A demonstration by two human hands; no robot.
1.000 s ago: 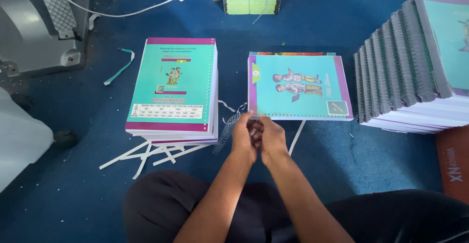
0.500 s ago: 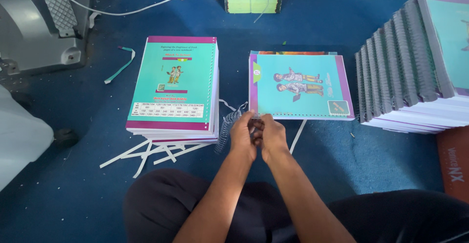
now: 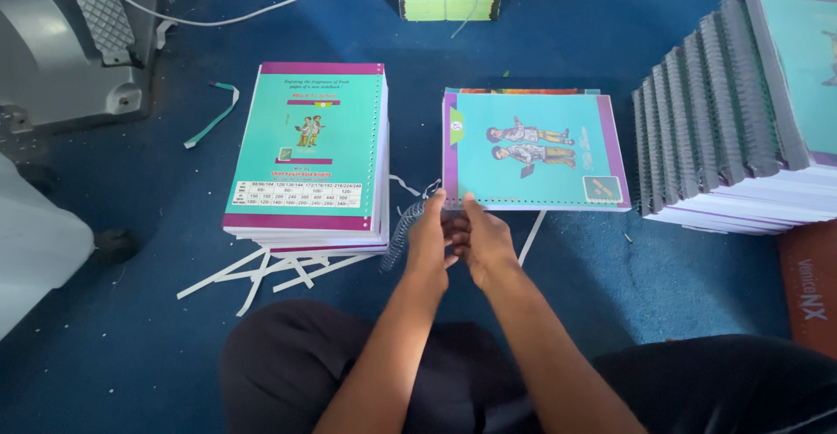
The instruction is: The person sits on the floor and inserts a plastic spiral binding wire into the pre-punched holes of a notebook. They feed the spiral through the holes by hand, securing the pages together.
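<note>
Floor: blue carpet [image 3: 558,41], rough, under everything
Bound stack: spiral-edged books [image 3: 741,129] fanned to the right of the teal notebook
Punched stack: teal-and-purple covers [image 3: 309,150], holes down one edge, left of the teal notebook
Teal notebook: [image 3: 532,150] flat, glossy, just beyond both hands
Scraps: white paper strips [image 3: 270,273] under the punched stack's near edge
Wire coil: [image 3: 403,229] thin metal spiral, left of the notebook's near corner
Left hand: [image 3: 429,240] fingers curled on the coil
Right hand: [image 3: 484,240] fingers bent, touching the left; hold cannot be told

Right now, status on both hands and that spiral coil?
Left hand and right hand together at the notebook's near edge. Spiral coil beside left hand; grip unclear. Paper strips lie left.
</note>
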